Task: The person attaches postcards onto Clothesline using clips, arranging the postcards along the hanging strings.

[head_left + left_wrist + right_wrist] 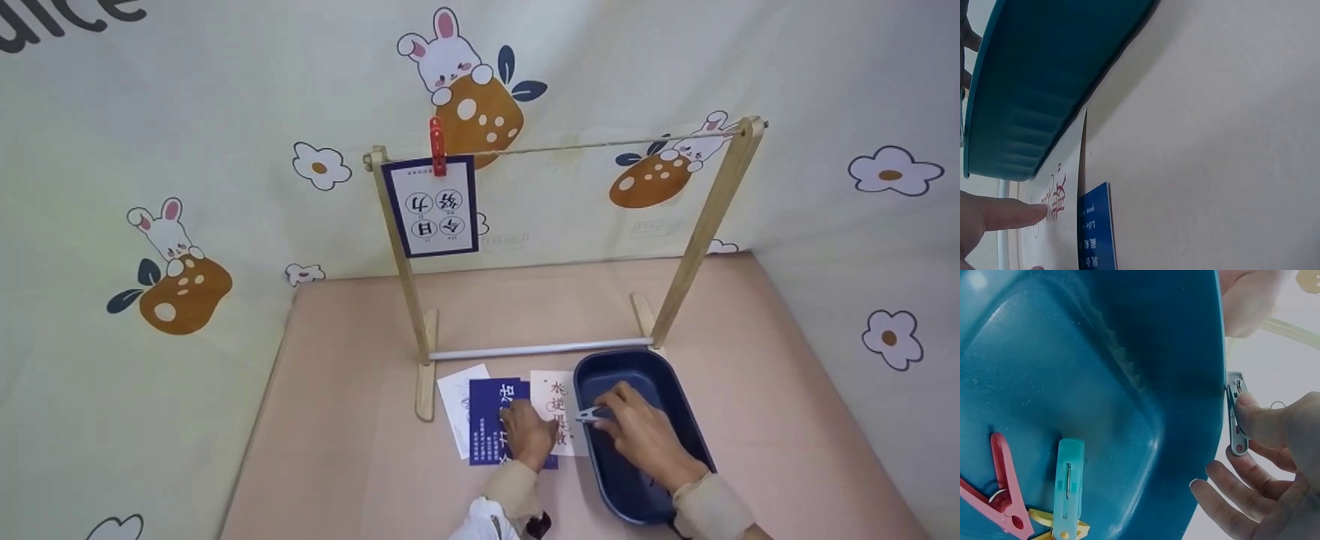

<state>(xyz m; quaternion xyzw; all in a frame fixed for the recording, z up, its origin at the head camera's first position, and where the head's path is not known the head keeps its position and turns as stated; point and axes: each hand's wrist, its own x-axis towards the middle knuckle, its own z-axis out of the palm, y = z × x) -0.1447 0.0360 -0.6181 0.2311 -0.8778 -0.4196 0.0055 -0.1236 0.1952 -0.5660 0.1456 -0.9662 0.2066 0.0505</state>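
Observation:
My right hand [649, 439] pinches a grey clothespin [1237, 413] between thumb and fingers, just at the left rim of a dark blue basin [688, 416]. Over overlapping cards lies my left hand [529, 436]. In the left wrist view, its straight index finger [1016, 214] touches a pale card with red characters [1067, 225]. A navy card [484, 409] and a white card [453, 409] lie left of the pale one. Inside the basin, the right wrist view shows a red clothespin [1008, 495], a teal clothespin [1069, 478] and a yellow clothespin [1043, 517].
A wooden stand [705, 232] carries a string [570, 148] across its top and a white bar [540, 349] below. From the string's left end hangs a navy-bordered card [442, 214], clipped by a red clothespin [437, 142]. A patterned cloth [562, 45] backs the pink table [345, 420].

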